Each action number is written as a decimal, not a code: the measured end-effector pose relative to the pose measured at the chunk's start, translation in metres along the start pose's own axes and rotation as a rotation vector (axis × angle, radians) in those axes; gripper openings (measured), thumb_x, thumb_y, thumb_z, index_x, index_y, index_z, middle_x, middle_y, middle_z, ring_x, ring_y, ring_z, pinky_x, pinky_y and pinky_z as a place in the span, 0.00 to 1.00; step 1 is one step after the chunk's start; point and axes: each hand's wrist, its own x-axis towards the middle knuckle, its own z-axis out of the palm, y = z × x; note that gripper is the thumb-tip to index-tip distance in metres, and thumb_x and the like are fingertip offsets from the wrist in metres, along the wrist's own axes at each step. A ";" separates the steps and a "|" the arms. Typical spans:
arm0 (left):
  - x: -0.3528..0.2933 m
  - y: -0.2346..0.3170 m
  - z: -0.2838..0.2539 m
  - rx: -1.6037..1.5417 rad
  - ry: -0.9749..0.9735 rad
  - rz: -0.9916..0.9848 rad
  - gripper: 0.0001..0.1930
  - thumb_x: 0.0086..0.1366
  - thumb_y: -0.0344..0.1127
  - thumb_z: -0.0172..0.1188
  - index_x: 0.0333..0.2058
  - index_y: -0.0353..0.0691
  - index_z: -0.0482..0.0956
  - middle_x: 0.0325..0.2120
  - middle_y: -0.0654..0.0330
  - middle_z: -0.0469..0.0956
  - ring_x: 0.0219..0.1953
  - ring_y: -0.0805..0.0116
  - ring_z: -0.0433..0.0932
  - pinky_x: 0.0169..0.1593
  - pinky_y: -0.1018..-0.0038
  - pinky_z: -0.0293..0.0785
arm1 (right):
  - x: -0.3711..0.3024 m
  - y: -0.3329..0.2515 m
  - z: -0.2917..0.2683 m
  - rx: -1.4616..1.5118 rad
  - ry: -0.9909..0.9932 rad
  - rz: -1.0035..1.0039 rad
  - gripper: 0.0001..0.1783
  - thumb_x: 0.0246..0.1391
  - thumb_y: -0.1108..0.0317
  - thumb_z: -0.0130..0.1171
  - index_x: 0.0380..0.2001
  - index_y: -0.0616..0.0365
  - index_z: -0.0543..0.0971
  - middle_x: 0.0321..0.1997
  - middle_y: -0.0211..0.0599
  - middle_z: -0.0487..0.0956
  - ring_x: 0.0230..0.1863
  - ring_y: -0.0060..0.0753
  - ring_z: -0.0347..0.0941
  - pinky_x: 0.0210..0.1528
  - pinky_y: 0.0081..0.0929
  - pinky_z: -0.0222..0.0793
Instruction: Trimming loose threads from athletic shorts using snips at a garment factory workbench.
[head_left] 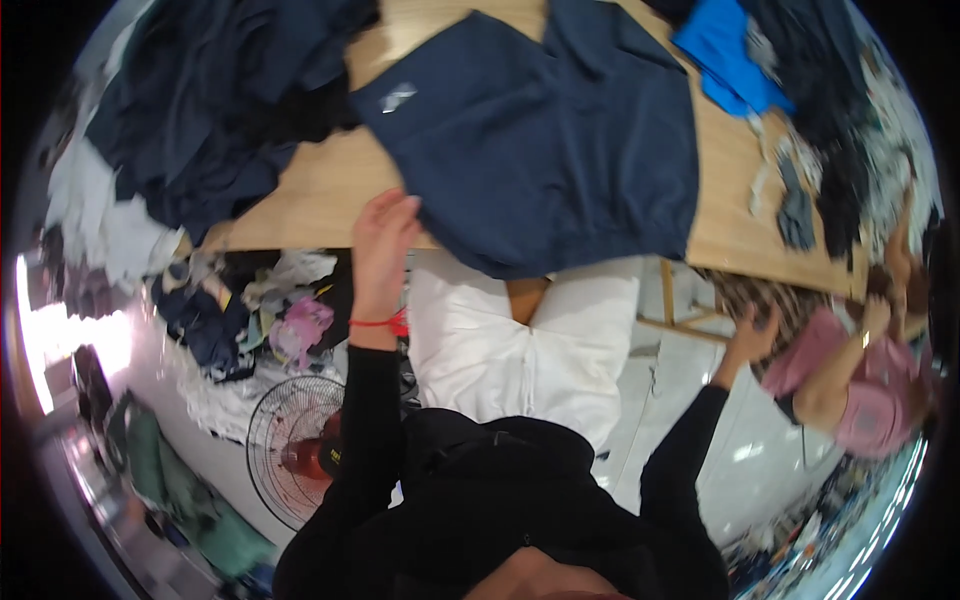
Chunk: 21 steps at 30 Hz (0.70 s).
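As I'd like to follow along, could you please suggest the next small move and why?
Perhaps bring the right hand to the navy garment: only the left hand is at its edge, while the right is off to the side.

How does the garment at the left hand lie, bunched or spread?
Spread: the navy garment lies broad and mostly flat across the table.

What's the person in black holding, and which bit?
The left hand seems to pinch the navy garment by its lower left edge. Whether the right hand holds anything, I can't tell.
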 end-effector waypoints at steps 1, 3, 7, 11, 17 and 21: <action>0.003 0.001 0.001 0.062 -0.029 0.020 0.22 0.67 0.23 0.69 0.58 0.33 0.74 0.45 0.58 0.83 0.46 0.71 0.82 0.53 0.76 0.80 | -0.006 -0.018 -0.006 -0.008 0.071 -0.059 0.28 0.56 0.68 0.77 0.59 0.62 0.82 0.59 0.45 0.85 0.59 0.43 0.82 0.61 0.36 0.77; -0.005 0.006 0.003 0.125 -0.062 0.080 0.25 0.64 0.20 0.70 0.58 0.33 0.72 0.44 0.57 0.84 0.44 0.71 0.83 0.52 0.76 0.80 | -0.030 -0.112 -0.029 0.224 0.034 0.174 0.22 0.66 0.67 0.70 0.59 0.63 0.82 0.57 0.43 0.86 0.55 0.34 0.82 0.52 0.30 0.80; -0.039 0.027 0.042 0.013 -0.222 0.167 0.27 0.64 0.16 0.69 0.59 0.32 0.70 0.42 0.53 0.85 0.45 0.70 0.86 0.51 0.75 0.82 | -0.072 -0.216 -0.050 0.603 -0.157 0.146 0.17 0.72 0.73 0.58 0.61 0.58 0.81 0.57 0.34 0.86 0.29 0.13 0.72 0.28 0.13 0.65; -0.078 0.045 0.055 0.026 -0.317 0.215 0.28 0.64 0.14 0.68 0.60 0.34 0.68 0.43 0.52 0.84 0.47 0.68 0.86 0.52 0.74 0.83 | -0.077 -0.366 -0.075 0.951 -0.465 -0.302 0.16 0.63 0.81 0.64 0.53 0.59 0.85 0.53 0.34 0.86 0.28 0.14 0.70 0.30 0.15 0.64; -0.102 0.035 0.062 0.072 -0.366 0.278 0.31 0.64 0.13 0.67 0.61 0.36 0.65 0.46 0.50 0.83 0.49 0.67 0.85 0.54 0.73 0.83 | -0.065 -0.439 -0.094 1.151 -0.707 -0.395 0.19 0.51 0.81 0.77 0.47 0.58 0.88 0.38 0.34 0.83 0.27 0.23 0.73 0.26 0.22 0.67; -0.102 0.035 0.059 0.204 -0.475 0.413 0.31 0.64 0.13 0.67 0.61 0.36 0.63 0.47 0.49 0.84 0.49 0.67 0.85 0.53 0.73 0.83 | -0.067 -0.442 -0.090 1.145 -0.691 -0.454 0.17 0.51 0.80 0.77 0.45 0.59 0.88 0.37 0.34 0.82 0.27 0.24 0.75 0.26 0.22 0.68</action>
